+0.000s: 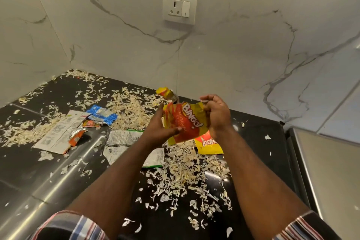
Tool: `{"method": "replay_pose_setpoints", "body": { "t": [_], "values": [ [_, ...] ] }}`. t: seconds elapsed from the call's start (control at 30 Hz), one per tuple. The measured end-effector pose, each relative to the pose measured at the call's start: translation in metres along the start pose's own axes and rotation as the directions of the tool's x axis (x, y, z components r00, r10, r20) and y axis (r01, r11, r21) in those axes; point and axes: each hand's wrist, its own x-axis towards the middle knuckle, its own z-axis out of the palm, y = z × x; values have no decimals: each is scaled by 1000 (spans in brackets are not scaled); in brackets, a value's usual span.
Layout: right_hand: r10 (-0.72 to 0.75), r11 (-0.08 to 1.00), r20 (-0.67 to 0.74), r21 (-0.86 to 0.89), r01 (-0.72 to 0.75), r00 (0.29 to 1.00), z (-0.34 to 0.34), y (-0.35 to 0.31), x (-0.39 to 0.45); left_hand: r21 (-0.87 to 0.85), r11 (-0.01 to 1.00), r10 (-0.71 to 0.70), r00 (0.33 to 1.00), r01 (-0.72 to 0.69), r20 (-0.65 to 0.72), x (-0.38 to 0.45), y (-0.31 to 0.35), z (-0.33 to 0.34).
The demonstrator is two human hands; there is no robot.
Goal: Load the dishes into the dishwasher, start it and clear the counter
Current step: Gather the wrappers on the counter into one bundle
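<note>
Both hands held a wrapper [185,122] above the worktop [58,177]: left hand [159,128] fingers curled on its lower edge, right hand [216,113] apparently pinching its top.

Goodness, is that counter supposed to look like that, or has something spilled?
Yes, it's a mess. Pale dry peelings are strewn across the black counter, with empty wrappers among them. Both hands, left and right, hold a torn-open Bingo packet.

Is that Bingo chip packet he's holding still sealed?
No, torn open: the Bingo packet has a ragged top edge, pinched by the right hand.
</note>
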Motion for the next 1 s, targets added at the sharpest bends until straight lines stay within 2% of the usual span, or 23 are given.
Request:
{"method": "replay_pose_setpoints", "body": {
  "t": [0.13, 0.23, 0.27, 0.3, 0.33, 0.37, 0.4, 0.43, 0.5, 0.57, 0.7, 0.8, 0.93, 1.0],
  "values": [
    [283, 945, 77, 149, -292, 956, 0, 13, 1, -266, 953, -147, 989, 146, 18, -14, -7, -20],
    [377, 911, 111, 133, -390, 920, 3, 33, 4, -427, 860, -306, 952, 280, 7, -14, -19, -30],
    [379, 923, 88, 42, -383, 921, 4, 41, 5, -440, 845, -349, 937, 304, -21, -14, -22, -31],
    [335, 935, 22, -134, -329, 942, 3, 51, 9, -460, 826, -395, 917, 327, -58, -14, -27, -32],
    [229, 892, -58, -386, -233, 972, -1, 62, 12, -468, 816, -430, 897, 339, -100, -14, -32, -32],
    [98, 764, -94, -631, -135, 991, -7, 74, 16, -472, 810, -461, 876, 348, -145, -14, -38, -32],
    [24, 605, -81, -792, -79, 996, -13, 82, 14, -472, 806, -484, 857, 358, -177, -16, -43, -32],
    [20, 472, -48, -880, -52, 999, -18, 89, 12, -482, 797, -505, 840, 365, -199, -18, -48, -32],
    [87, 292, 3, -956, -22, 996, -25, 102, 6, -502, 782, -526, 824, 370, -211, -22, -59, -29],
    [88, 197, 36, -980, 18, 996, -27, 111, 3, -512, 775, -534, 817, 369, -220, -25, -66, -26],
    [-65, 195, 15, -980, 28, 998, -21, 110, 3, -540, 759, -543, 812, 364, -216, -28, -72, -27],
    [-264, 270, -21, -961, 53, 964, -10, 100, -2, -560, 745, -546, 813, 362, -202, -28, -73, -29],
    [-431, 376, 90, -887, 270, 898, 8, 91, -9, -619, 697, -563, 811, 361, -161, -30, -69, -32],
    [-441, 399, 139, -855, 333, 887, 13, 94, -14, -661, 662, -572, 808, 353, -142, -32, -67, -36]
  ]
}}
